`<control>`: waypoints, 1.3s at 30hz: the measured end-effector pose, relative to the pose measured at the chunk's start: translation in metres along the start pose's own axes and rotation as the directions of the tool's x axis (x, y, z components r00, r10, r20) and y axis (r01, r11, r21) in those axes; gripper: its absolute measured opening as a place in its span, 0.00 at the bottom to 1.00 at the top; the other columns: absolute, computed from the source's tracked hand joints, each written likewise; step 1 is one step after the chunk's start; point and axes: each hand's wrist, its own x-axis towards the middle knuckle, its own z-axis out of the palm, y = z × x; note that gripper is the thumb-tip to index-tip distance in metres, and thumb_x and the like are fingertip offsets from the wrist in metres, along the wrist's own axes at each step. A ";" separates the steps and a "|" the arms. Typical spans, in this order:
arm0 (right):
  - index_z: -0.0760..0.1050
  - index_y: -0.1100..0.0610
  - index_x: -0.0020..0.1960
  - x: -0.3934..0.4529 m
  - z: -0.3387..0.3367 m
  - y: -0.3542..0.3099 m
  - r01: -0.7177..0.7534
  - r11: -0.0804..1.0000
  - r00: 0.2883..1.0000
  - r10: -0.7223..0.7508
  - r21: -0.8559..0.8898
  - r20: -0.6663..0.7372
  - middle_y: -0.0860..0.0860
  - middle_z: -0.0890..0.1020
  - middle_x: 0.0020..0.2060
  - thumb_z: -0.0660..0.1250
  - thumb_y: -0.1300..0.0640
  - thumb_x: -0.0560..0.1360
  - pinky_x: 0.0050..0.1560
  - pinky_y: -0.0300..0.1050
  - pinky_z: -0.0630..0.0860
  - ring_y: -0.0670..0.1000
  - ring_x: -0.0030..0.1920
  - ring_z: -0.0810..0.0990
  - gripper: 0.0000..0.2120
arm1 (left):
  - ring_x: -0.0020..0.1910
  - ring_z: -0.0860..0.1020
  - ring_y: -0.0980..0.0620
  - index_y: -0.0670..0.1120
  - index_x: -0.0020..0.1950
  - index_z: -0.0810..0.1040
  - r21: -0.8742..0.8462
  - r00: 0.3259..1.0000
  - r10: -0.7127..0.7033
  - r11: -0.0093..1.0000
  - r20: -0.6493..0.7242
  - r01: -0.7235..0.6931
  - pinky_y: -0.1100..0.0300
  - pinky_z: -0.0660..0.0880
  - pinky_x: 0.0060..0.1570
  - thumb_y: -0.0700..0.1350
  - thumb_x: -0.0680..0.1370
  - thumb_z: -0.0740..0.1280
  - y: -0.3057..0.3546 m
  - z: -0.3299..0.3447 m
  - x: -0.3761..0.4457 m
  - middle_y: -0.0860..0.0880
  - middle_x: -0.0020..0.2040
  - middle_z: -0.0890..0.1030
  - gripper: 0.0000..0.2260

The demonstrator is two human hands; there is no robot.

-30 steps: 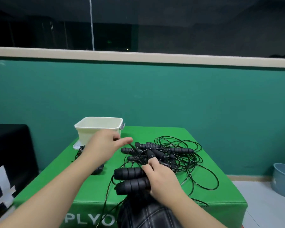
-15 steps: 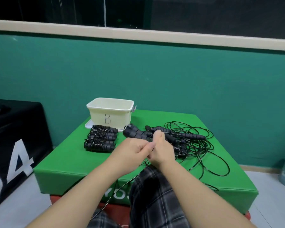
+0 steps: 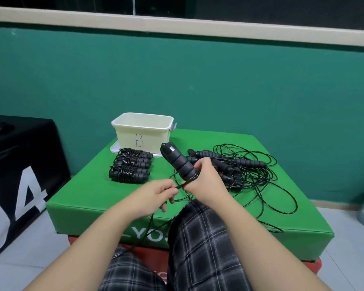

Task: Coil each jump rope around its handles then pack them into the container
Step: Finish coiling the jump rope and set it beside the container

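Two handles (image 3: 178,162) sit together in your right hand (image 3: 207,181), fingers curled round their lower end, tops tilted toward the upper left. Your left hand (image 3: 156,194) pinches the cord (image 3: 181,185) just left of the grip, fingers closed on it. Keep that cord taut and lay each turn snug beside the last, working up the handles; slack likely lets loops slide off. Feed from the loose tangle (image 3: 254,175) at centre right without dragging the other handles along. Three coiled ropes (image 3: 130,164) lie left of centre, just in front of the container (image 3: 143,135) marked B, not yet packed.
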 end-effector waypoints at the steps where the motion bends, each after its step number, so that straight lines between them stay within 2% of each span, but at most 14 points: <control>1: 0.63 0.51 0.49 -0.002 -0.001 -0.001 0.007 0.999 1.000 -0.008 0.034 0.020 0.51 0.77 0.43 0.73 0.58 0.63 0.38 0.45 0.70 0.50 0.37 0.73 0.22 | 0.26 0.71 0.59 0.49 0.38 0.72 -0.008 1.000 0.015 1.000 -0.022 -0.015 0.60 0.69 0.33 0.46 0.81 0.60 -0.005 0.001 0.002 0.44 0.33 0.77 0.11; 4: 0.66 0.54 0.49 -0.009 -0.003 -0.003 -0.006 0.990 0.996 -0.007 0.141 0.094 0.48 0.76 0.39 0.74 0.58 0.64 0.34 0.41 0.69 0.46 0.34 0.72 0.21 | 0.26 0.64 0.60 0.48 0.38 0.70 -0.057 0.984 0.089 0.994 -0.153 -0.099 0.61 0.62 0.31 0.41 0.80 0.62 -0.009 0.010 0.004 0.54 0.28 0.68 0.10; 7: 0.69 0.56 0.51 -0.013 -0.001 0.000 -0.067 0.962 0.991 0.034 0.265 0.129 0.50 0.80 0.38 0.75 0.58 0.64 0.35 0.42 0.75 0.47 0.33 0.77 0.20 | 0.24 0.63 0.61 0.48 0.46 0.72 -0.268 0.977 0.078 0.955 -0.199 -0.130 0.65 0.60 0.27 0.38 0.80 0.61 -0.010 0.019 0.008 0.56 0.24 0.67 0.06; 10: 0.72 0.62 0.53 -0.015 -0.001 0.005 -0.166 0.831 0.969 0.039 0.530 0.242 0.55 0.82 0.36 0.75 0.62 0.64 0.36 0.50 0.79 0.55 0.35 0.81 0.20 | 0.22 0.60 0.60 0.51 0.55 0.73 -0.421 0.983 0.073 0.896 -0.170 -0.140 0.68 0.57 0.22 0.48 0.79 0.61 -0.008 0.024 0.012 0.56 0.23 0.66 0.06; 15: 0.77 0.66 0.49 -0.017 -0.008 0.016 -0.242 0.669 0.949 0.012 0.703 0.316 0.59 0.81 0.37 0.74 0.65 0.65 0.38 0.50 0.78 0.57 0.35 0.79 0.14 | 0.22 0.57 0.59 0.42 0.46 0.76 -0.542 0.993 0.014 0.837 -0.121 -0.078 0.68 0.53 0.21 0.55 0.73 0.59 -0.003 0.033 0.018 0.50 0.26 0.62 0.17; 18: 0.78 0.63 0.47 -0.019 -0.012 0.027 -0.223 0.648 0.963 0.029 0.728 0.268 0.55 0.83 0.36 0.75 0.66 0.66 0.35 0.44 0.78 0.52 0.34 0.80 0.11 | 0.21 0.57 0.61 0.43 0.37 0.74 -0.515 0.988 0.001 0.853 -0.157 -0.083 0.68 0.54 0.22 0.51 0.75 0.59 0.001 0.039 0.021 0.55 0.21 0.61 0.14; 22: 0.70 0.56 0.50 -0.016 0.004 0.047 -0.189 0.750 0.965 0.263 0.634 -0.024 0.55 0.82 0.41 0.78 0.51 0.65 0.42 0.47 0.76 0.51 0.38 0.79 0.22 | 0.20 0.58 0.59 0.46 0.27 0.65 -0.408 0.933 -0.110 0.912 -0.343 -0.042 0.66 0.53 0.24 0.47 0.78 0.63 0.005 0.057 0.031 0.55 0.21 0.61 0.20; 24: 0.67 0.53 0.47 -0.022 0.016 0.051 -0.045 0.883 0.928 0.210 0.467 -0.307 0.51 0.76 0.43 0.76 0.48 0.67 0.45 0.36 0.70 0.45 0.41 0.73 0.20 | 0.23 0.56 0.57 0.45 0.27 0.61 -0.401 0.894 -0.171 0.916 -0.414 -0.010 0.62 0.51 0.26 0.51 0.77 0.65 0.006 0.069 0.034 0.56 0.24 0.58 0.22; 26: 0.67 0.55 0.49 -0.032 0.025 0.050 0.067 0.956 0.885 0.076 0.287 -0.459 0.49 0.71 0.47 0.71 0.52 0.73 0.49 0.33 0.67 0.42 0.45 0.68 0.14 | 0.25 0.57 0.57 0.42 0.26 0.62 -0.395 0.868 -0.181 0.919 -0.463 -0.019 0.61 0.53 0.28 0.53 0.76 0.66 0.006 0.079 0.036 0.55 0.24 0.60 0.24; 29: 0.68 0.60 0.59 -0.035 0.035 0.051 0.126 0.987 0.904 -0.072 0.101 -0.422 0.51 0.69 0.55 0.65 0.43 0.74 0.59 0.41 0.67 0.45 0.54 0.67 0.23 | 0.26 0.59 0.57 0.37 0.27 0.66 -0.407 0.819 -0.199 0.912 -0.538 -0.046 0.60 0.57 0.30 0.52 0.75 0.67 0.006 0.079 0.035 0.50 0.26 0.63 0.25; 32: 0.63 0.63 0.70 -0.033 0.040 0.055 0.125 0.991 0.949 -0.131 -0.039 -0.285 0.55 0.68 0.64 0.64 0.38 0.72 0.67 0.42 0.63 0.51 0.65 0.66 0.37 | 0.24 0.62 0.57 0.46 0.22 0.67 -0.397 0.785 -0.186 0.914 -0.592 -0.082 0.62 0.58 0.28 0.51 0.74 0.69 0.008 0.071 0.031 0.54 0.23 0.63 0.23; 34: 0.59 0.62 0.73 -0.031 0.039 0.055 0.109 0.994 0.965 -0.107 -0.006 -0.239 0.54 0.67 0.67 0.69 0.46 0.73 0.69 0.41 0.62 0.51 0.68 0.65 0.36 | 0.27 0.68 0.59 0.54 0.21 0.73 -0.346 0.785 -0.095 0.925 -0.613 -0.158 0.66 0.62 0.30 0.47 0.74 0.70 0.008 0.069 0.028 0.55 0.24 0.69 0.20; 36: 0.60 0.59 0.73 -0.030 0.035 0.055 0.089 0.993 0.971 -0.070 0.076 -0.228 0.51 0.70 0.65 0.70 0.50 0.74 0.65 0.39 0.65 0.48 0.66 0.68 0.33 | 0.32 0.73 0.60 0.61 0.30 0.78 -0.291 0.786 0.000 0.929 -0.618 -0.229 0.70 0.66 0.34 0.43 0.74 0.70 0.007 0.066 0.026 0.54 0.29 0.74 0.16; 39: 0.70 0.49 0.60 -0.034 0.029 0.052 0.114 0.984 0.975 -0.084 0.140 -0.203 0.43 0.78 0.50 0.66 0.45 0.76 0.48 0.38 0.70 0.43 0.50 0.76 0.16 | 0.36 0.75 0.62 0.59 0.41 0.81 -0.144 0.758 0.178 0.930 -0.628 -0.337 0.72 0.68 0.37 0.47 0.74 0.69 0.002 0.059 0.023 0.56 0.36 0.78 0.07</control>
